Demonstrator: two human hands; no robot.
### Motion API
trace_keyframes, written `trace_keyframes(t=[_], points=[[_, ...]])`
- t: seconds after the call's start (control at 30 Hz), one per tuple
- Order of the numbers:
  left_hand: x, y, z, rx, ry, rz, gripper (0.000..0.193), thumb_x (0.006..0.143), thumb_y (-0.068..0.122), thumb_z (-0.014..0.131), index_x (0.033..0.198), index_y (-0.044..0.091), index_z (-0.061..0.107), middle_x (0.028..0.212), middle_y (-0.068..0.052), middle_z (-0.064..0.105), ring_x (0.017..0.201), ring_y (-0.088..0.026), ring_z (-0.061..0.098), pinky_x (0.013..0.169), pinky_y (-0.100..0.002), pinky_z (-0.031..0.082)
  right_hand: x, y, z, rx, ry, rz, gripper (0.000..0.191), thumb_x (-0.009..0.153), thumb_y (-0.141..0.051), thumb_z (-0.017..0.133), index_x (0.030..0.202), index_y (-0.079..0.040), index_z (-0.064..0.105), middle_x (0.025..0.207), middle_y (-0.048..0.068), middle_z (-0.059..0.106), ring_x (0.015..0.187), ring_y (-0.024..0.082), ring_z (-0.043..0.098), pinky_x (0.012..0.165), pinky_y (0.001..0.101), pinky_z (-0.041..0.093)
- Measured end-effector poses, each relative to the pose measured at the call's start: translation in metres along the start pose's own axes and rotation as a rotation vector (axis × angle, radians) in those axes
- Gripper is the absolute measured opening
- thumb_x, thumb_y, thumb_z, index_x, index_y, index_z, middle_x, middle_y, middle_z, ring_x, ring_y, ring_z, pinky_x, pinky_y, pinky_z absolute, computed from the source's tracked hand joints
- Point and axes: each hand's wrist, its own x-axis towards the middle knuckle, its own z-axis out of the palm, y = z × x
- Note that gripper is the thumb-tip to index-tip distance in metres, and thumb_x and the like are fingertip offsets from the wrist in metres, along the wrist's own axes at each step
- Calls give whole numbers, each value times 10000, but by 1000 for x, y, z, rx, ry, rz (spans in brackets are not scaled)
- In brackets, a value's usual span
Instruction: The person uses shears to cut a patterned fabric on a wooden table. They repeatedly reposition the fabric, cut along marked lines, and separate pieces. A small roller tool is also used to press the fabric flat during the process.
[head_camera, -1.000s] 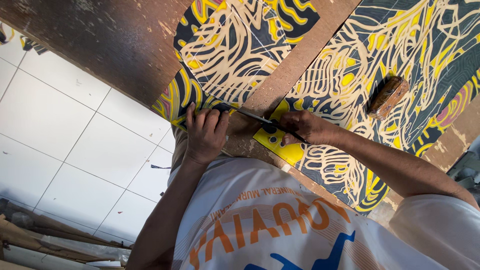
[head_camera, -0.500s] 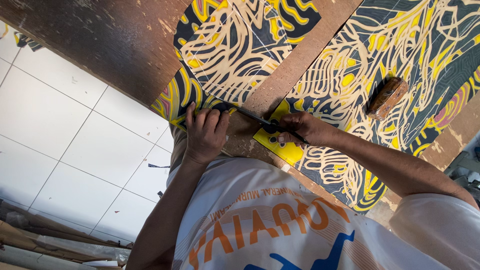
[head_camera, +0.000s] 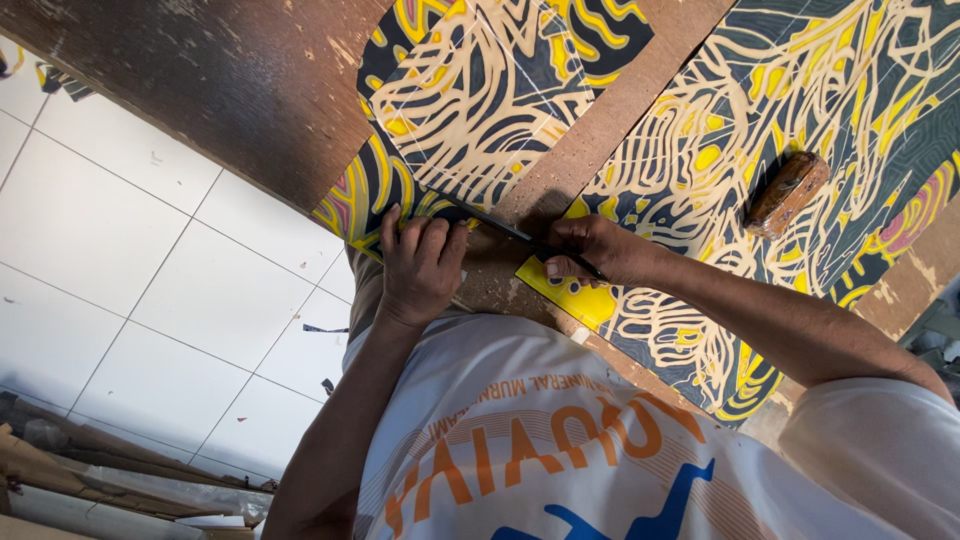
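My left hand (head_camera: 420, 265) lies flat, fingers together, on the near edge of a patterned sheet (head_camera: 490, 100) in yellow, dark blue and cream. My right hand (head_camera: 590, 250) grips a thin black tool (head_camera: 500, 228) like a pen. The tool's tip points left, towards my left hand's fingertips, along the sheet's edge. A small yellow piece (head_camera: 575, 295) lies under my right wrist. A second patterned sheet (head_camera: 800, 90) lies to the right. Both sheets rest on a brown wooden board (head_camera: 240, 90).
A brown oblong block (head_camera: 786, 194) sits on the right sheet. A bare brown strip (head_camera: 620, 110) runs between the two sheets. White floor tiles (head_camera: 150, 280) lie beyond the board's edge at the left, with wooden slats (head_camera: 80, 480) at the bottom left.
My right hand and the black tool have shifted very slightly along the sheet's edge. My left hand stays pressed in the same spot.
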Motion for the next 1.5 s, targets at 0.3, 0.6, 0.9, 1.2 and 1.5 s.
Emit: trace_keyframes(t=[0.3, 0.6, 0.9, 1.2, 1.5], points=[[0, -3, -2, -32, 17, -12, 177, 954, 90, 716, 1129, 79, 705, 1090, -74, 555, 1088, -266, 559, 1112, -626, 381, 5, -6, 6, -74, 47, -121, 321, 881, -364, 770, 883, -67, 648, 551, -4, 520, 499, 51, 500, 482, 275, 402], [-4, -8, -13, -104, 31, -33, 157, 973, 75, 697, 1130, 64, 700, 1091, -96, 559, 1078, -272, 572, 1108, -582, 396, 4, -8, 24, 81, 27, -120, 329, 856, -352, 776, 849, -60, 626, 610, -10, 555, 511, 53, 557, 461, 257, 445], [-13, -35, -51, -371, 45, -84, 112, 1017, 45, 639, 1084, -44, 641, 1199, -201, 607, 1132, -381, 618, 1016, -493, 498, -6, 5, 96, 353, 181, -172, 581, 821, -524, 782, 1102, -44, 614, 831, 17, 654, 661, 98, 598, 570, 250, 488], [-17, -56, -67, -509, 8, -38, 137, 1040, 67, 564, 1143, -21, 545, 1263, -236, 580, 1156, -413, 590, 1021, -512, 481, 18, -30, 143, 628, 205, -140, 603, 814, -544, 793, 1045, -8, 637, 683, -3, 550, 529, 86, 533, 470, 247, 428], [-24, -66, -70, -490, -36, -27, 142, 1042, 78, 561, 1143, -21, 543, 1265, -234, 578, 1167, -411, 585, 1041, -517, 458, 18, -51, 155, 552, 229, -90, 540, 873, -526, 773, 900, -9, 620, 614, 18, 547, 511, 85, 559, 465, 241, 432]])
